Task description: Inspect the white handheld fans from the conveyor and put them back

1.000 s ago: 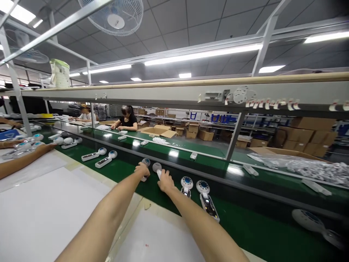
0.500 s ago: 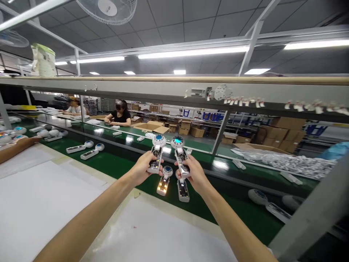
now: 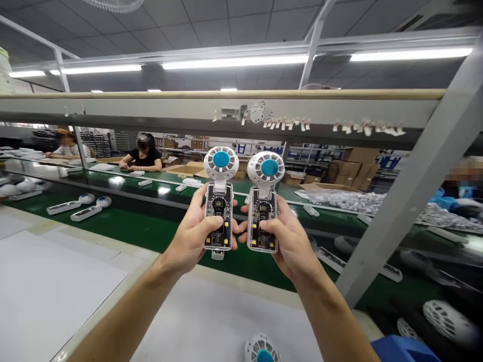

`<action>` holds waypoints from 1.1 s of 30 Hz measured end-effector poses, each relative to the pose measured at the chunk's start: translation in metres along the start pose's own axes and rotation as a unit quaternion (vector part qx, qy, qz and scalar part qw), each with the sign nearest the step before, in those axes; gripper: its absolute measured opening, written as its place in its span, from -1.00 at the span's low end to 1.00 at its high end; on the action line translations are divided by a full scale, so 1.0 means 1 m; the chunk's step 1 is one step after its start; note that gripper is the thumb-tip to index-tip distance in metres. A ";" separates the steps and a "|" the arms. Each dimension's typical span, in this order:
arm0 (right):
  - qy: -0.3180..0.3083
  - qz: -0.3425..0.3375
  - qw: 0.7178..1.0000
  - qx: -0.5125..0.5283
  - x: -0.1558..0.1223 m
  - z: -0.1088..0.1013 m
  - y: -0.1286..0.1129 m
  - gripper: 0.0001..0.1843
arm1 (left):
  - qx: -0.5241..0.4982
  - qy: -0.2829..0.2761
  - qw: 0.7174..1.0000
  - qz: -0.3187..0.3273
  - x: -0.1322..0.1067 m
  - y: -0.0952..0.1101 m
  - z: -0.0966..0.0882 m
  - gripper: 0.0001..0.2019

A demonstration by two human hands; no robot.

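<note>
My left hand [image 3: 191, 237] is wrapped round the handle of a small handheld fan [image 3: 221, 170], thumb pressed on the circuit board visible through its clear casing. A matching handheld fan [image 3: 268, 176] is in my right hand [image 3: 296, 241], its thumb likewise on the board. Both fans stand upright side by side, apart, with round white vented heads and blue centres facing me. Below the left one the end of another handle [image 3: 218, 255] shows; the rest of it is hidden. At the bottom edge lies a further fan head [image 3: 263, 349], partly cut off.
A green conveyor belt [image 3: 128, 223] runs across, with two fans [image 3: 81, 205] lying at left. White sheets [image 3: 56, 281] cover the near bench. A slanted metal post [image 3: 396, 166] stands at right, by a blue bin [image 3: 403, 349]. Across the belt sits a co-worker [image 3: 143, 153].
My view has turned right, and both held fans are nearer and show larger. The right fan's cyan glow has gone. One lit fan below my hands is no longer seen.
</note>
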State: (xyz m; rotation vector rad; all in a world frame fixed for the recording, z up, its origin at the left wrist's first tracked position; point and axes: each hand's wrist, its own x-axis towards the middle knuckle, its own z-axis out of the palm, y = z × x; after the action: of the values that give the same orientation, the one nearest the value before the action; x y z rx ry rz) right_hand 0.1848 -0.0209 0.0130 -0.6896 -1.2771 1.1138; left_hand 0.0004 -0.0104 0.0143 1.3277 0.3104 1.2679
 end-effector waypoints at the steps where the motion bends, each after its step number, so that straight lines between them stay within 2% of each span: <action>1: -0.005 -0.004 1.000 0.005 0.000 0.000 -0.001 -0.23 | 0.002 0.008 1.000 0.002 0.000 -0.001 0.000 -0.30; 3: -0.017 -0.009 1.000 0.007 -0.002 0.000 -0.002 -0.24 | 0.004 0.018 1.000 0.002 0.001 -0.005 0.000 -0.25; 7: -0.025 -0.028 0.999 0.000 -0.004 0.000 0.001 -0.18 | 0.013 0.016 1.000 0.013 0.004 -0.010 -0.003 -0.28; 18: -0.003 -0.048 0.997 -0.060 -0.008 0.002 0.002 -0.18 | 0.028 -0.005 0.997 0.070 0.007 -0.014 -0.011 -0.32; 27: -0.010 0.004 0.999 -0.041 -0.013 0.002 -0.009 -0.14 | -0.018 -0.027 0.999 0.010 0.006 -0.005 -0.011 -0.23; 33: -0.011 -0.028 0.998 -0.047 -0.010 -0.001 -0.005 -0.15 | -0.011 -0.023 1.000 0.011 0.004 -0.003 -0.008 -0.19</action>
State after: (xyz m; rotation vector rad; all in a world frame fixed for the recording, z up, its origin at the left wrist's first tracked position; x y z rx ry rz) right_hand 0.1878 -0.0318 0.0133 -0.7090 -1.3672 1.0220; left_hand -0.0028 -0.0016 0.0111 1.3422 0.2487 1.2545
